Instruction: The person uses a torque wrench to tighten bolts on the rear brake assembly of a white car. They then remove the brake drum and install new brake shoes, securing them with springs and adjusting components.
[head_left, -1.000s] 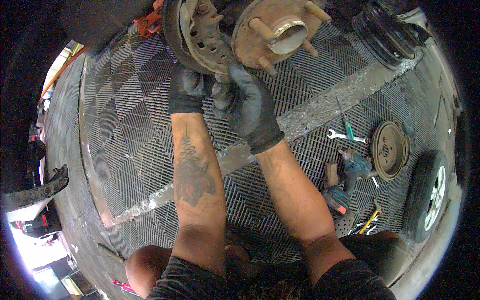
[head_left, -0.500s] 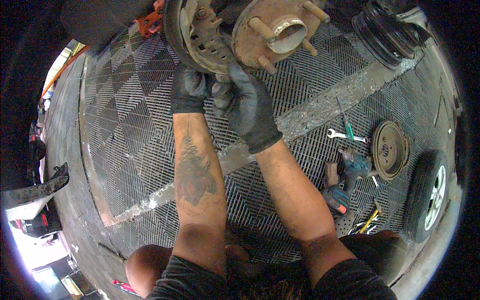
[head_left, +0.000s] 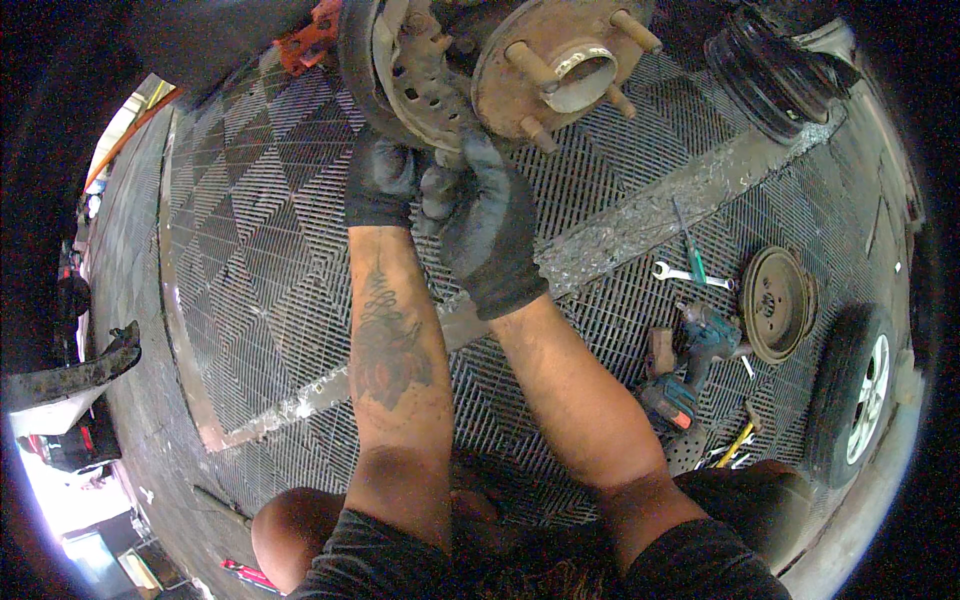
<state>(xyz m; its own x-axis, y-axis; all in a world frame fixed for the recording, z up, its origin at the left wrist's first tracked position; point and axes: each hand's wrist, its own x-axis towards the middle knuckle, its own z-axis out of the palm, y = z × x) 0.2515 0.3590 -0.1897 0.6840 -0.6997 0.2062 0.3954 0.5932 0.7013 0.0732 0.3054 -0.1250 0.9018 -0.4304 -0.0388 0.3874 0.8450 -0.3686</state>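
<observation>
Both my hands wear black gloves and meet at the lower edge of a rusty drum-brake backing plate with several holes. My left hand is closed below and behind the plate's rim. Beside it, my right hand has its fingers curled inward, thumb up against the plate's lower edge. Whatever small part sits between the fingers is hidden by the gloves. Just right of the plate stands a rusty wheel hub with several studs and a round centre bore, untouched by either hand.
On the ribbed floor tiles to the right lie a wrench, a green-handled screwdriver, a cordless impact driver, a brake drum and a yellow-handled hammer. A tyred wheel and a black steel rim stand farther right.
My right wrist and forearm have swung slightly left and down, while the fingers stay at the plate's lower edge. My left hand has hardly moved. The view has shifted a little.
</observation>
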